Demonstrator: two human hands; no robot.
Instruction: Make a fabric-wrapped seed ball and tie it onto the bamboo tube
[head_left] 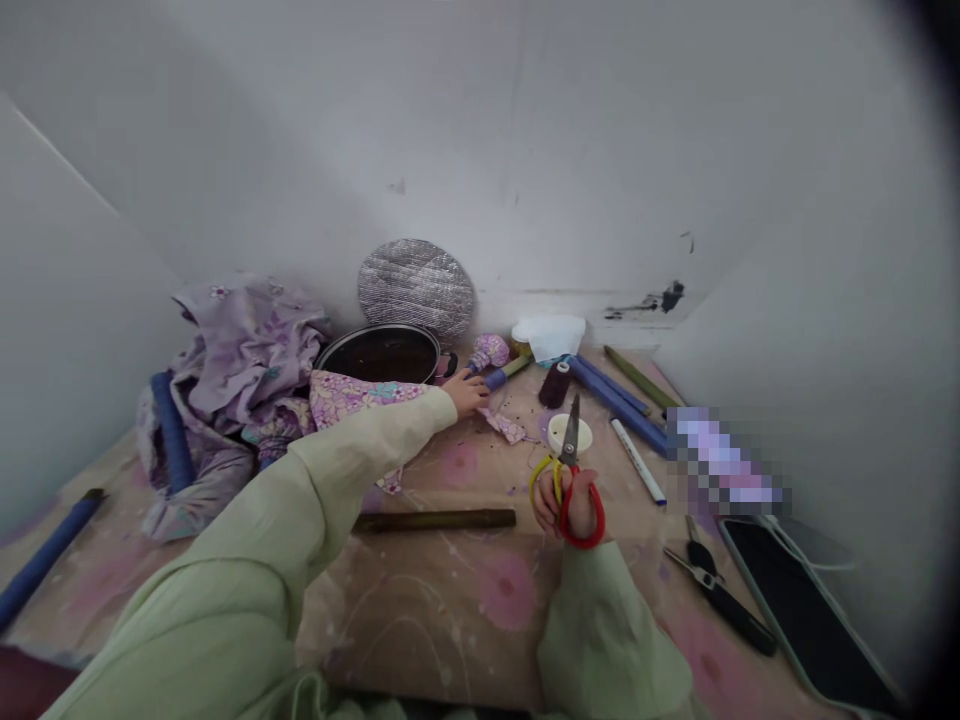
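My right hand [568, 507] is shut on a pair of scissors [568, 470] with red and yellow handles, and their steel blades point up and away from me. My left hand [466, 393] reaches forward over a piece of pink floral fabric [365, 396]. Its fingertips are next to a blue-wrapped stick [495, 377] topped by a lilac floral cloth ball [490, 351]. I cannot tell whether the fingers grip the stick. A small white lid [569, 434] lies just behind the scissors.
A black pot [384, 354] stands by a round quilted silver mat [415, 289] against the white wall. Nearby are a lilac cloth heap [240, 365], dark thread spool [555, 385], blue rods [619, 403], bamboo stick [433, 520], pliers [720, 603] and black tablet [802, 610].
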